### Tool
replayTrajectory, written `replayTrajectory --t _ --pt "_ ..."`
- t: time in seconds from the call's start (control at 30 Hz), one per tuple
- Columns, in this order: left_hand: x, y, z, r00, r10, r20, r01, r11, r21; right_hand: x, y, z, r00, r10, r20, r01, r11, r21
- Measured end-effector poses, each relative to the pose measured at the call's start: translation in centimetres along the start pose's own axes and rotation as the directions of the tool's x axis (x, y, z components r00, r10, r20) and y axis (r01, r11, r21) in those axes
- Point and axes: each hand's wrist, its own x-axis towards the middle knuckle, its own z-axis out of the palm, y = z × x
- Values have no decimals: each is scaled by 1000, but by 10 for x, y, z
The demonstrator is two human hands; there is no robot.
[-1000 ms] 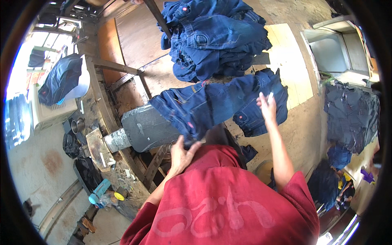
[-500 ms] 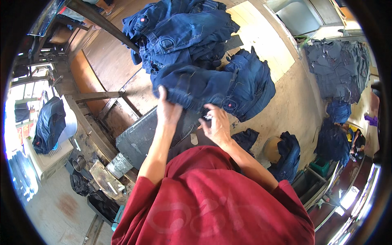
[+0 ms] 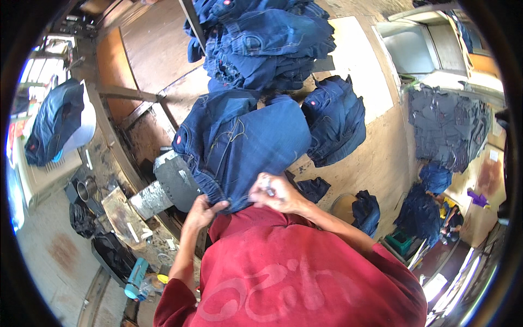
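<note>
"Where's that denim garment (image 3: 267,136)?"

"Just beyond both hands, smooth blue cloth with loose threads. The left hand (image 3: 202,211) pinches its bunched edge; the right hand (image 3: 277,192) curls round a small object (image 3: 269,191), half hidden."

"And farther out?"

"Past them, a rumpled denim heap (image 3: 267,43); near the left hand, a round-ended dark board (image 3: 177,182)."

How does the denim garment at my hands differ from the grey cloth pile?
The denim garment is blue, the grey cloth pile dark grey. The denim garment drapes over a dark board; the grey cloth pile lies heaped in layers. Your left hand touches the denim garment; neither hand touches the grey cloth pile. Both are fabric.
</note>
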Motion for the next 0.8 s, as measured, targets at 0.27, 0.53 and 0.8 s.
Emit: replayTrajectory --t 0.27,0.53,0.8 --pt "-72 33 -156 812 -87 -577 466 693 551 -1 -16 -13 919 -65 -390 -170 825 -539" --pt "143 170 -41 623 760 -185 -261 425 867 45 -8 45 761 -581 -288 104 548 -830" --pt "246 162 -80 559 797 229 -561 160 812 102 15 80 692 -664 -284 45 432 -901"
